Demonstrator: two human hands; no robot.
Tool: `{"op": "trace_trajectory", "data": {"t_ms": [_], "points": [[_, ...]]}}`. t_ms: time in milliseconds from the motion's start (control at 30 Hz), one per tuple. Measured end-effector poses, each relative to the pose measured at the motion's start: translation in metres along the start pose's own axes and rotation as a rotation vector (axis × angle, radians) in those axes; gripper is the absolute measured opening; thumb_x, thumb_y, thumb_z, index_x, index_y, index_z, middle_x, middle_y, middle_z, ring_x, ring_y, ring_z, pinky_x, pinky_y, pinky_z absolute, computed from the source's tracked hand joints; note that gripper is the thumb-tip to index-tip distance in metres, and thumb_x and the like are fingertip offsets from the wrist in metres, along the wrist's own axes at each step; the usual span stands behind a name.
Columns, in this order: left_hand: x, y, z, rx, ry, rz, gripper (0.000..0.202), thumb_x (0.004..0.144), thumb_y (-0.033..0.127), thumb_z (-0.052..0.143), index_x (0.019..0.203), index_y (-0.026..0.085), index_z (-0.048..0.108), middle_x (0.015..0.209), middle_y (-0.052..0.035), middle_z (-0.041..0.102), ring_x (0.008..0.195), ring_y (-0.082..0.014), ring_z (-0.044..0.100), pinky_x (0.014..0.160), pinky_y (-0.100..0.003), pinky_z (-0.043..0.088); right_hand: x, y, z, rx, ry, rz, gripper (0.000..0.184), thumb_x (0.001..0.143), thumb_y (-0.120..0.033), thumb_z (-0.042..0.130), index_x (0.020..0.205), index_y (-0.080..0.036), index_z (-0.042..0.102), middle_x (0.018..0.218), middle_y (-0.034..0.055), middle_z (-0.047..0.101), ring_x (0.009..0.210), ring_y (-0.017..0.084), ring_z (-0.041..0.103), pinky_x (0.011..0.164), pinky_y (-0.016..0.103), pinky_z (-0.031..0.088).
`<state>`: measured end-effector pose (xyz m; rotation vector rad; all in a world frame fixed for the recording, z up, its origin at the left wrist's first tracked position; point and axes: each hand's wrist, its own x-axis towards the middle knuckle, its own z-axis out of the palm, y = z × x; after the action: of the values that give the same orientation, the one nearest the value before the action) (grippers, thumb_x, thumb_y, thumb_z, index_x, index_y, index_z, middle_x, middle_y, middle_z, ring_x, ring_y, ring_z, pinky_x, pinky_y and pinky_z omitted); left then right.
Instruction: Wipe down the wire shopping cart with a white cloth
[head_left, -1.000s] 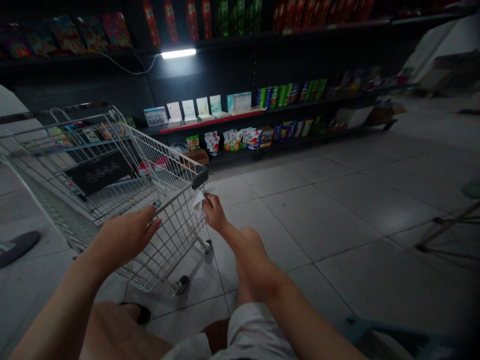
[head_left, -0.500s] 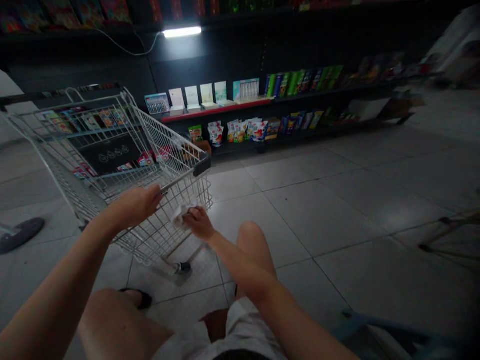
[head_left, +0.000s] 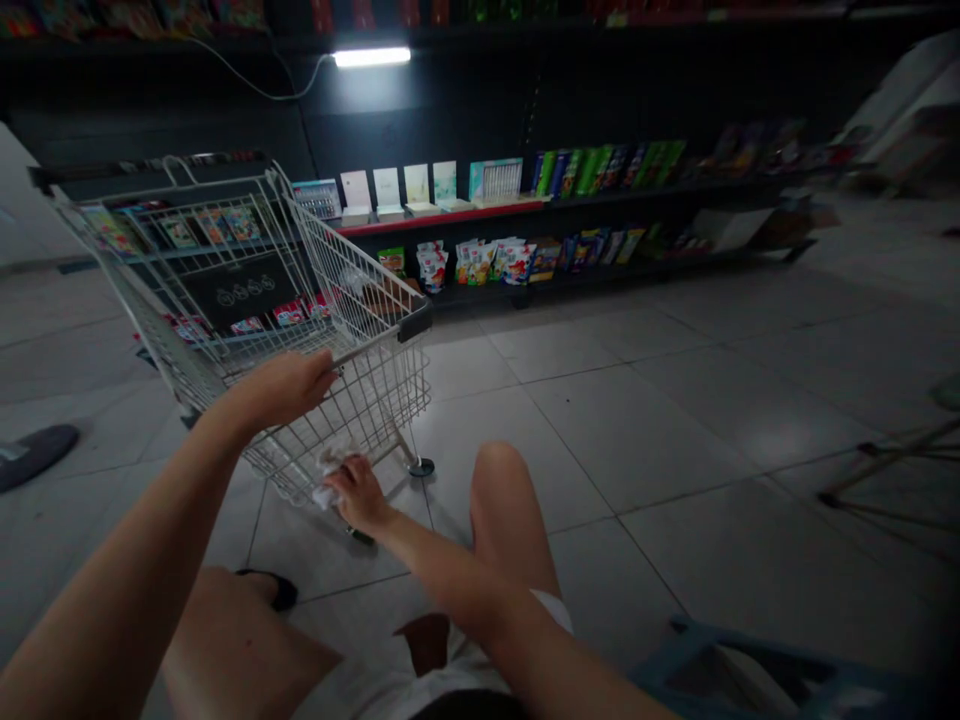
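Down low, my right fingers (head_left: 351, 482) are curled shut around a crumpled white cloth (head_left: 327, 472), pressing it against the bottom wires of the shopping cart (head_left: 375, 395). Above them, my left fingers (head_left: 315, 375) wrap the handle bar (head_left: 375, 345). I judge the cart could roll off on its castor (head_left: 421, 467), just right of the cloth, if I push harder than my upper grip resists. The cloth may also snag in the mesh, or a fingertip may slip between wires. Beyond my left fingers, a black panel (head_left: 236, 293) in the basket shows white symbols but no readable words. Farther off, the packets on the shelf (head_left: 442, 213) are too small to read.
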<state>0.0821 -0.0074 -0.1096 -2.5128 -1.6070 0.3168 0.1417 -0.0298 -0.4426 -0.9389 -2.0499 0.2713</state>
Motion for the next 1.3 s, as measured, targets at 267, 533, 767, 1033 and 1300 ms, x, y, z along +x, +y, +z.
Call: {"op": "trace_trajectory", "data": {"t_ms": [267, 533, 767, 1033, 1300], "points": [[-0.020, -0.022, 0.009, -0.089, -0.003, 0.042, 0.034, 0.095, 0.046, 0.029, 0.089, 0.020, 0.051, 0.068, -0.0056, 0.060, 0.062, -0.0191, 0.056, 0.063, -0.030, 0.037, 0.035, 0.106, -0.159, -0.127, 0.187, 0.286, 0.030, 0.075, -0.002, 0.050, 0.090, -0.016, 0.072, 0.096, 0.0107, 0.059, 0.095, 0.022, 0.053, 0.090, 0.041, 0.050], [-0.021, -0.023, 0.014, -0.082, 0.037, 0.026, 0.037, 0.093, 0.051, 0.028, 0.087, 0.021, 0.049, 0.065, -0.0039, 0.053, 0.059, -0.0183, 0.050, 0.058, -0.030, 0.029, 0.137, 0.063, -0.268, -0.180, 0.312, -0.288, 0.046, 0.077, -0.004, 0.045, 0.113, -0.026, 0.065, 0.124, 0.0053, 0.058, 0.122, 0.022, 0.051, 0.110, 0.041, 0.040], [-0.020, -0.019, 0.015, -0.066, 0.056, 0.038, 0.035, 0.094, 0.050, 0.028, 0.085, 0.021, 0.047, 0.063, -0.0029, 0.050, 0.057, -0.0178, 0.046, 0.057, -0.030, 0.025, 0.149, 0.076, -0.263, -0.251, 0.442, -0.098, 0.043, 0.084, -0.005, 0.042, 0.117, -0.021, 0.065, 0.120, 0.0086, 0.064, 0.119, 0.022, 0.055, 0.105, 0.042, 0.048], [-0.026, -0.021, 0.019, -0.015, 0.071, 0.031, 0.038, 0.094, 0.050, 0.029, 0.089, 0.020, 0.051, 0.066, -0.0049, 0.053, 0.058, -0.0193, 0.049, 0.056, -0.031, 0.022, 0.190, 0.027, -0.339, -0.405, 0.085, -0.335, 0.025, 0.083, -0.007, 0.052, 0.088, -0.018, 0.073, 0.097, 0.0047, 0.068, 0.095, 0.017, 0.059, 0.087, 0.035, 0.048], [-0.032, -0.010, 0.016, -0.004, 0.064, 0.012, 0.038, 0.095, 0.048, 0.027, 0.094, 0.020, 0.053, 0.066, -0.0055, 0.055, 0.058, -0.0211, 0.051, 0.056, -0.032, 0.020, 0.265, -0.003, -0.306, -0.388, -0.877, -0.038, 0.020, 0.062, 0.003, 0.058, 0.067, -0.010, 0.072, 0.051, -0.0055, 0.052, 0.054, 0.006, 0.046, 0.061, 0.024, 0.038]]}}
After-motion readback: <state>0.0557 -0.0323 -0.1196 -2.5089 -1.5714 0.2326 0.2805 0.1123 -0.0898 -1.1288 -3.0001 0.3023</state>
